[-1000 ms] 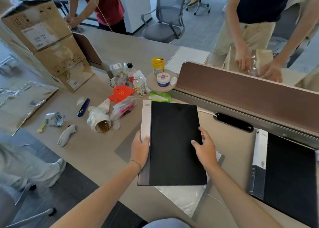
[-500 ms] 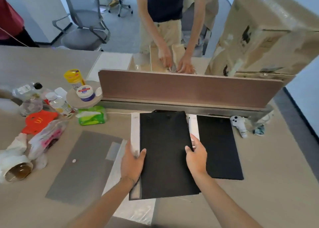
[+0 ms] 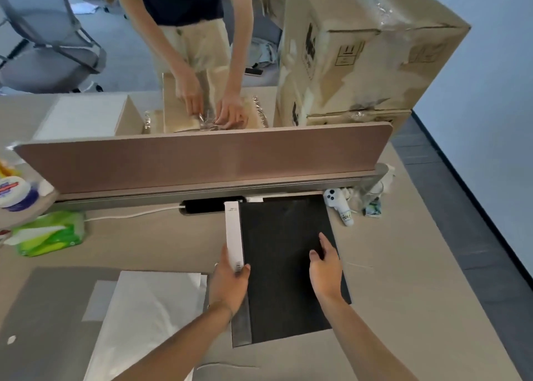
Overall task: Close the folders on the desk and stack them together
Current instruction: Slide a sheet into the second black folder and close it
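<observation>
Left hand [image 3: 230, 284] gripping black folder [image 3: 288, 265] spine, right hand [image 3: 326, 271] flat, lower folder hidden

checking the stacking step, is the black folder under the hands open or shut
Shut. The black folder lies flat, cover down, only its white spine strip showing; left hand at the spine, right hand flat on top.

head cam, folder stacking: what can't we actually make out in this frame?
- Second folder: head view shows only the top black folder; whatever lies beneath is covered by it.
- Barcode label text on the white spine: too small.
- Left hand fingertips: curled under the spine edge, grip unclear.
- Right hand: lies flat on the cover.
- Power strip: right end hidden behind the folder.
</observation>
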Demonstrator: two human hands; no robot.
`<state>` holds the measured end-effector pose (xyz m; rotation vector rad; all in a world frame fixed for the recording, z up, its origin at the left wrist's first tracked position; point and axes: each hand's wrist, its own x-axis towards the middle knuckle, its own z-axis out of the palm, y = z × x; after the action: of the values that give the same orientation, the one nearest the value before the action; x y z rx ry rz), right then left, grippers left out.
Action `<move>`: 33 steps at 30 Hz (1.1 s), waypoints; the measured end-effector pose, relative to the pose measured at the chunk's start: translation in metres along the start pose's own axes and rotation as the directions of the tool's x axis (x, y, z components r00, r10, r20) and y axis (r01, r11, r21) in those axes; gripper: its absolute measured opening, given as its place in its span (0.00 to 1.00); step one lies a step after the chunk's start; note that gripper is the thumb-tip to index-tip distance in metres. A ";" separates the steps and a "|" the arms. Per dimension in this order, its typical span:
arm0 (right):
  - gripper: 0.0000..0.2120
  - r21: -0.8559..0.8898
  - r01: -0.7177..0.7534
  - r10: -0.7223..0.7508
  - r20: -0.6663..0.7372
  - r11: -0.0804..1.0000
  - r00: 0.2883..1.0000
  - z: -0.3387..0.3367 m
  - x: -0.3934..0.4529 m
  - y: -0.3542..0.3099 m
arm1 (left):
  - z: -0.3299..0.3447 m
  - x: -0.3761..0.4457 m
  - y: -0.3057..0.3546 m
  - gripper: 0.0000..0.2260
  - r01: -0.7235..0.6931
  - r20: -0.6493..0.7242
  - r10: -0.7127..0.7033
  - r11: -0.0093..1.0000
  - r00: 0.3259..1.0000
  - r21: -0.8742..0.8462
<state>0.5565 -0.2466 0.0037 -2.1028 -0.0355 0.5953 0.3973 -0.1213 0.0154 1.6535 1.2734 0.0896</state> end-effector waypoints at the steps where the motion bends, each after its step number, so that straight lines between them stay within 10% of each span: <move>1: 0.26 -0.006 -0.001 0.001 0.002 1.000 1.000 -0.004 0.006 0.001 | 0.007 0.005 0.005 0.30 -0.001 0.004 0.000 1.000 1.000 0.018; 33: 0.27 -0.041 0.113 -0.110 0.075 0.993 0.991 0.002 0.052 0.017 | 0.056 0.043 0.039 0.24 0.041 -0.035 -0.046 0.990 0.998 -0.134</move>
<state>0.5979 -0.2422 -0.0317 -2.1067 -0.2081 0.6077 0.4756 -0.1226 -0.0039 1.5153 1.3035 0.1763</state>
